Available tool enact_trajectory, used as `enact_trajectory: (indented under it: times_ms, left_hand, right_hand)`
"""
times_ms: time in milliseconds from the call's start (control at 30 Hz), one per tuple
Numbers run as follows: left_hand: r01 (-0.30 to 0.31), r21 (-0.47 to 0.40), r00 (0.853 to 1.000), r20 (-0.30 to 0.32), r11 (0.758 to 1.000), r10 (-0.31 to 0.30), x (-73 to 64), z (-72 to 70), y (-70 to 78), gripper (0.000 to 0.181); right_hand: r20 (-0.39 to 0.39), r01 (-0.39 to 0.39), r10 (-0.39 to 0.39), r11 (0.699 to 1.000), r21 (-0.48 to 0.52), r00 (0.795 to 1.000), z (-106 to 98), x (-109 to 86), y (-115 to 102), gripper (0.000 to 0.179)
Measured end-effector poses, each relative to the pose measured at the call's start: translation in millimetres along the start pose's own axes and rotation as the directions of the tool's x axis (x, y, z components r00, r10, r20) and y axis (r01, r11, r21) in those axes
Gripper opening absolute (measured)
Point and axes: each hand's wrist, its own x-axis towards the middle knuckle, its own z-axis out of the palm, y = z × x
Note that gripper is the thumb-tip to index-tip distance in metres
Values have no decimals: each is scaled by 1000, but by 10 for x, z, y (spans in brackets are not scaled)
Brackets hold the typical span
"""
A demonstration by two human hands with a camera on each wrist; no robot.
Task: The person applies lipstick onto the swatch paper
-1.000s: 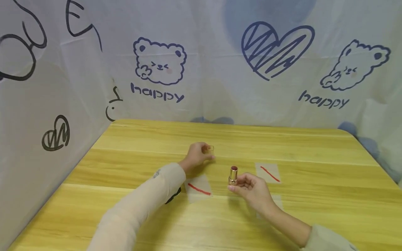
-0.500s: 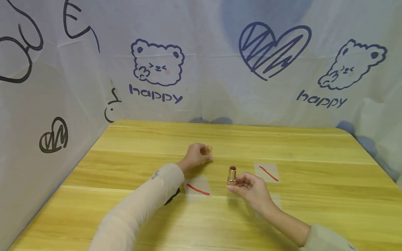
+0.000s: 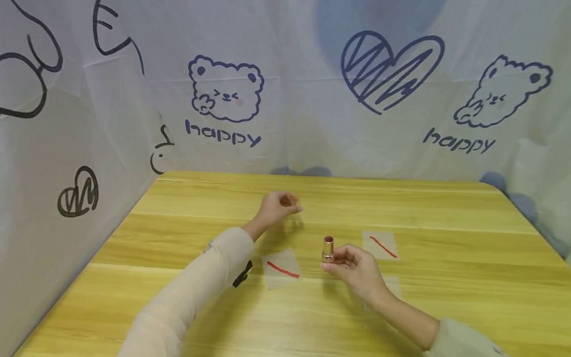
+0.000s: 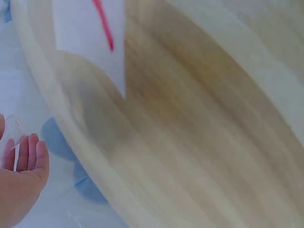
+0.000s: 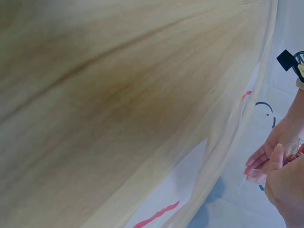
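Note:
My right hand (image 3: 357, 270) pinches the gold base of a lipstick (image 3: 328, 248) between thumb and fingers, its dark red tip pointing up. Farther back and to the left, my left hand (image 3: 275, 206) holds a small clear lipstick cap (image 4: 13, 127) at its fingertips, over the table. That cap is barely visible in the head view, while the left wrist view has it at the far left edge. Cap and lipstick are apart.
Pale paper squares with red strokes lie on the wooden table (image 3: 178, 238): one left square (image 3: 282, 268) by the left sleeve, one right square (image 3: 380, 245). Another pale square (image 3: 393, 287) is partly hidden by the right wrist. A printed cloth (image 3: 303, 124) hangs behind.
My left hand has moved farther back and slightly left with the clear cap, rising in the head view. The right hand and lipstick stay almost still.

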Motion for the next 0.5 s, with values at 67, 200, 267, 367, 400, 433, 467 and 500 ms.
enact_trajectory:
  times_ms: [67, 200, 267, 367, 400, 433, 467, 500]
  left_hand:
    - [2, -22, 1000, -6, 1000, -2, -13, -36, 17, 23]
    - [-14, -41, 1000, 4, 999, 14, -63, -98, 55, 23]
    - [-22, -59, 1000, 16, 998, 23, -99, -114, 72, 25]
    - [-29, -97, 999, 34, 995, 33, -175, -113, 89, 27]
    - [-30, -109, 999, 39, 994, 34, -208, -108, 92, 27]
    - [-32, -124, 998, 46, 992, 38, -244, -99, 94, 27]
    - [-38, -133, 998, 53, 990, 45, -286, -92, 99, 28]
    - [-40, -142, 997, 62, 989, 49, -331, -86, 107, 28]
  right_hand:
    - [3, -12, 12, 1000, 10, 1000, 6, 2, -2, 29]
    - [6, -17, 16, 1000, 25, 1000, 11, 2, -11, 29]
    - [5, -16, 16, 1000, 27, 1000, 10, 2, -12, 30]
    - [3, -26, 26, 999, 30, 1000, 12, 6, -3, 31]
    - [1, -27, 27, 999, 33, 1000, 11, 6, -2, 31]
    - [0, -28, 28, 999, 33, 1000, 11, 6, 0, 31]
    - [-1, -33, 33, 999, 34, 999, 14, 8, 2, 31]
    - [0, -33, 33, 999, 33, 999, 15, 9, 5, 31]
